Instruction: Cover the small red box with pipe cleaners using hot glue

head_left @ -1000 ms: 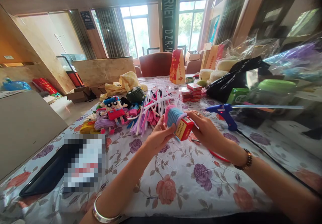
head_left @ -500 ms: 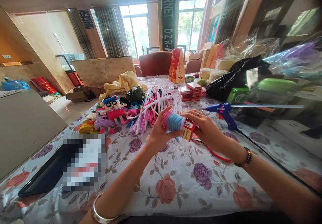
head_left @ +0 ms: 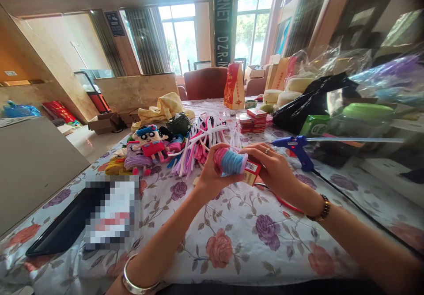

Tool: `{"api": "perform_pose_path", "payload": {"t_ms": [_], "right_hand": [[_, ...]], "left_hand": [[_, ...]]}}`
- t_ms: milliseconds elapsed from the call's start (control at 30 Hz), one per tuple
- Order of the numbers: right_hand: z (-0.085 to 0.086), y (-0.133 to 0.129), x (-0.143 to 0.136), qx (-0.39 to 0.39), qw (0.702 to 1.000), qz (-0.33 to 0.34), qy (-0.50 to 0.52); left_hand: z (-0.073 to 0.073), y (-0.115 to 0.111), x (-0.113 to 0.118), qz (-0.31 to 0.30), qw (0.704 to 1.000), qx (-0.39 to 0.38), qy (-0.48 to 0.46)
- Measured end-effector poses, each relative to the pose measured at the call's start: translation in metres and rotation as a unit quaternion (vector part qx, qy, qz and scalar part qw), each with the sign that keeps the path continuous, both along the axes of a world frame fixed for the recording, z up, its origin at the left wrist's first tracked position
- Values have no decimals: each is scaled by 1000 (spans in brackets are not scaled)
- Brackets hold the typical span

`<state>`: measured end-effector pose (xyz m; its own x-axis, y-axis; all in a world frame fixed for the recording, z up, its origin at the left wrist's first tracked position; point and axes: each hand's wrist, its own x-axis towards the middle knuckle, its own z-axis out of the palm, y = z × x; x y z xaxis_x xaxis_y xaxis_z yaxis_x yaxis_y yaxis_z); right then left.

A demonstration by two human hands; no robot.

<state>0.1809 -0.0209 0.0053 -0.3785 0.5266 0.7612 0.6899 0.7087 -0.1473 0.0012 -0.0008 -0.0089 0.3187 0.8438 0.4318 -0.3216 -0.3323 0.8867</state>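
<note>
A: Item one, and its place?
B: One small red-and-cream box (head_left: pixel 252 176), held up over the middle of the surface (head_left: pixel 238 224), between near and far edges. Wound in fuzzy stems (head_left: pixel 232 161), pink at the left end, blue in the middle, lilac at the rim; the red end is bare, barcode showing.

A: Left hand (head_left: pixel 209 175)?
B: Clamped round the pink end, digits above and below. Silver bangle (head_left: pixel 138 281) on that arm.

A: Right hand (head_left: pixel 277 168)?
B: Clamped on the red end, fingers bent over it, the tips partly hidden. One ring, one dark bracelet (head_left: pixel 323 207).

A: Nearest the hands?
B: One red-handled tool (head_left: pixel 289 203), partly under the right hand. One blue glue gun (head_left: pixel 296 145), just beyond that hand, toward the right edge, nozzle pointing left.

A: Remainder?
B: Loose fuzzy sticks (head_left: pixel 195 147), one heap, beyond the left hand. Dolls (head_left: pixel 150 141), a cluster, toward the left edge. Red boxes (head_left: pixel 256 120), stacked toward the far edge. One paper bag (head_left: pixel 234 89), upright near the far edge. One dark flat object (head_left: pixel 59 228), near left corner; kind unclear.
</note>
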Motion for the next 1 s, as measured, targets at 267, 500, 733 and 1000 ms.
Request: {"api": "perform_pose_path", "payload": {"t_ms": [267,500,733,1000], "right_hand": [[1,-2,-2,4,1000,-9,1],[2,1,-2,-14,999,35,14],[4,1,2,-48,996,69,0],[10,2,6,-71,991,107,-33]], "left_hand": [[3,-3,3,38,998,25,-36],[1,-7,4,60,995,72,-27],[1,-9,5,64,995,74,-31],[-2,-8,5,88,993,72,-21]]}}
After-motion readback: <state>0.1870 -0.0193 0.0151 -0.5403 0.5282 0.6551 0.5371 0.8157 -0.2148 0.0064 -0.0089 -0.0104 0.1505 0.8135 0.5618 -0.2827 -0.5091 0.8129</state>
